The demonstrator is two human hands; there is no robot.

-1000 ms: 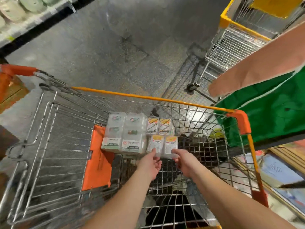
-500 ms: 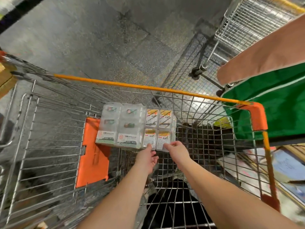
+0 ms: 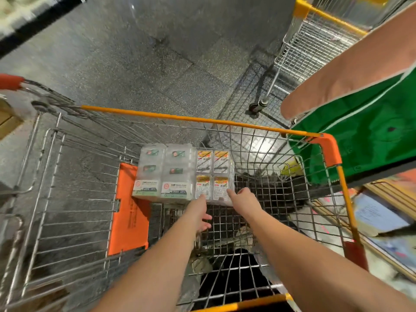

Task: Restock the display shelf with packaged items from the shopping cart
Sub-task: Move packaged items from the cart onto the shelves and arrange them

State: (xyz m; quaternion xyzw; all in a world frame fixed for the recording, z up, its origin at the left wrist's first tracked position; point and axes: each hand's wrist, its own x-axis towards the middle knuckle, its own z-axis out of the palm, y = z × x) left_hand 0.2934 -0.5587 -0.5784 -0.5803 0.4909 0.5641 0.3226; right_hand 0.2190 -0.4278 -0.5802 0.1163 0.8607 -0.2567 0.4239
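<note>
Since half a second ago: your view has lifted a little, the second cart's yellow rim is back in sight far right, and your hands have slid up onto the near packs.

Item 1, your left hand [image 3: 199, 209]: reaches into the cart [image 3: 333, 154]. Its thumb lies straight along the near face of the left yellow-label pack [image 3: 203, 186]; the other fingers hang loosely curled below the pack's near edge. No closed grasp shows.

Item 2, your right hand [image 3: 244, 198]: its fingers are extended, tips touching the near right pack [image 3: 221, 186]. Whether any finger hooks under the pack's edge you cannot tell.

Item 3, yellow-label packs: four clear packs, two by two, on the cart's wire basket towards its far side. Labels face up, long axes run near to far, yellow ends pointing far.

Item 4, green-label packs [image 3: 164, 174]: two taller clear packs, just left of the yellow-label ones and touching them, same near-to-far lie, printed ends near.

Item 5, orange flap [image 3: 129, 212]: flat against the wire, left of the packs.

Item 6, second cart [image 3: 315, 34]: far right, well apart, on the grey floor [image 3: 139, 64].

Item 7, green bag [image 3: 369, 131]: just right of the cart's orange corner, under a pinkish strip [image 3: 351, 70].
</note>
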